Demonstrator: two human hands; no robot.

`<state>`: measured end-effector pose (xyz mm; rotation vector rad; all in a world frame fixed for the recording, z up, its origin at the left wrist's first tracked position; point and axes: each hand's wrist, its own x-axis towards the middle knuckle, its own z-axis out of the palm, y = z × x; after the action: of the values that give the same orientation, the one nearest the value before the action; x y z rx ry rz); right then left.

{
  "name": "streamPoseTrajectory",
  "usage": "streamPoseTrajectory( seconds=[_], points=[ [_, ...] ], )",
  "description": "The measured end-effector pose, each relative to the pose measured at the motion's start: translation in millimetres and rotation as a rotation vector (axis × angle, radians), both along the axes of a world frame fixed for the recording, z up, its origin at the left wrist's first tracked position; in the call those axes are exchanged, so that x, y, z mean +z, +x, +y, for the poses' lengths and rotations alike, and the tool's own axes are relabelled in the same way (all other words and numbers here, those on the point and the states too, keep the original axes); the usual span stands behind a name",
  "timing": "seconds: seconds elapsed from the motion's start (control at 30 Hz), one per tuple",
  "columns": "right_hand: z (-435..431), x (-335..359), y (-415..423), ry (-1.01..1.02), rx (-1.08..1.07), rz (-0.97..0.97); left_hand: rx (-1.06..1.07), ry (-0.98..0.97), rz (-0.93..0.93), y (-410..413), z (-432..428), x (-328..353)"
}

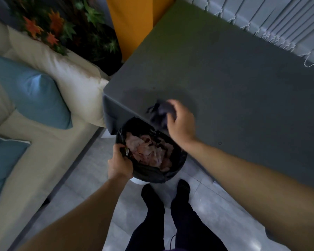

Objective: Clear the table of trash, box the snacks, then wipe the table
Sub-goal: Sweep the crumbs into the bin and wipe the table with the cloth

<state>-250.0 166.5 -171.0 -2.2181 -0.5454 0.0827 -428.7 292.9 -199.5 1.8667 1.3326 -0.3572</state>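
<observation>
The right grip point(181, 122) is clenched round a dark cloth point(159, 113) at the near edge of the grey tabletop point(225, 78). At 7 o'clock of the cloth, the left grip point(119, 163) clutches the rim of the black-lined bin point(152, 173), which holds crumpled pinkish trash point(149, 151)

A dark, crumpled cloth point(159, 111), blurred, is gripped by the right hand point(181, 122) over the near edge of the dark grey table point(225, 78). Just below that edge, a white bin point(138, 181) lined with a black bag point(149, 171) is filled with crumpled pale pink trash point(147, 151); the bag's rim is pinched by the left hand point(120, 163).
</observation>
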Motion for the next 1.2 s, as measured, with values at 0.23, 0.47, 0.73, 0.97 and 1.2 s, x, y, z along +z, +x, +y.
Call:
streamPoseTrajectory(
  seconds=[0.23,0.47,0.73,0.97,1.2],
  points=[
    [28,-7,87,0.114,-0.595,0.212,0.053,0.005,-0.006,-1,9,8],
    [63,-19,69,-0.204,0.222,0.088,0.04,-0.017,-0.001,0,12,11],
    [14,-10,-1,-0.152,0.733,-0.129,0.051,-0.038,-0.006,1,8,10],
    [12,-17,-20,-0.378,0.692,-0.062,0.056,-0.071,-0.011,1,4,10],
    [12,-3,-12,-0.214,0.598,-0.003,0.025,-0.126,-0.004,-5,1,8]
  ],
)
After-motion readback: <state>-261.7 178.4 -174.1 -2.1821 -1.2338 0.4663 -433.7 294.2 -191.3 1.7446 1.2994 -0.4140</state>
